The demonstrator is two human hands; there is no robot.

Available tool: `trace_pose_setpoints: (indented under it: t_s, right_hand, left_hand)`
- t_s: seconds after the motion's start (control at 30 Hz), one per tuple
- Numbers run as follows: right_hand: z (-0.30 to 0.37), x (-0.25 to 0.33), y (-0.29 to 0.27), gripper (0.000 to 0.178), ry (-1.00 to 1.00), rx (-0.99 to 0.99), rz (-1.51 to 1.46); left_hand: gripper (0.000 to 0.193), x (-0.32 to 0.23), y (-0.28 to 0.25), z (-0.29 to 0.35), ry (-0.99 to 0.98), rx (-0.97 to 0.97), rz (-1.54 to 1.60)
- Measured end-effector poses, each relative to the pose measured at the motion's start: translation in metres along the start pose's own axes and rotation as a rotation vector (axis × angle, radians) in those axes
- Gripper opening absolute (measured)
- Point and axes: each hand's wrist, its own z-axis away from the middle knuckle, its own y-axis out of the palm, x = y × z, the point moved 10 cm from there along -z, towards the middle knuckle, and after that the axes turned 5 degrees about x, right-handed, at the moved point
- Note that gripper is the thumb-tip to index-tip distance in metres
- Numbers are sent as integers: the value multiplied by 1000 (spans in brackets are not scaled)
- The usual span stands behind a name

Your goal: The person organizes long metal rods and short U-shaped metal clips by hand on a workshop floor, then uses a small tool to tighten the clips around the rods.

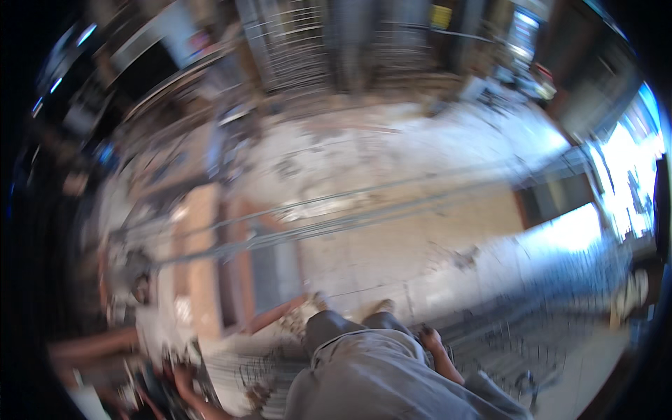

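**Trip & snag hazards all round; neither hold readable**

We've got heavy motion blur, so details are approx. Our left hand [183,376] is low at the left, next to a jumble of dark, thin, upright pieces [150,385]; that's the nearest stuff to it, but contact is unclear. Fingers there: can't tell if spread or pressed together. Our right hand [432,340] hangs beside the loose grey shirt [378,378], by a dark grid of thin metal bars [511,350] at lower right. Its fingers look curled, but we can't tell if they're pinching anything; the dark patch at the tips is too smeared to ID.

Ahead of our beige shoes [383,306], a red-brown rectangular frame w/ a grey panel [276,269] sits just left on the pale, dusty floor [392,241]. Long, thin grey metal rods [329,222] cross above the frame in this view; no way to say if they touch it.

Risks, as we judge 'em: a shoe could catch on the frame's near corner b/c it's so close. Rods prob. could roll or swing if a leg knocked 'em. Shirt hem might snag on the bars, esp. in a quick turn. And the left hand could get poked, b/c those pieces stand so close together.
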Motion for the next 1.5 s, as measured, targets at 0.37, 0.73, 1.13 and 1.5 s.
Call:
trace_pose_setpoints:
  t_s: [0.37, 0.73, 1.13, 1.5]
  right_hand:
    - [-77, -20, -83, 33, -12, -99, -337]
    - [-109, 59, -373, 25, -410, -476, -820]
    - [109, -271, -471, 19, 395, -1533, -1514]
    - [85, -373, -689, 9, 494, -1526, -612]
  left_hand:
    - [32, -587, -36, 96, 686, -246, 253]
    - [29, -957, 237, 250, 1360, 920, 290]
    - [26, -1182, 439, 493, 1777, 1568, -249]
    - [25, -1356, 613, 681, 2037, 1268, -629]
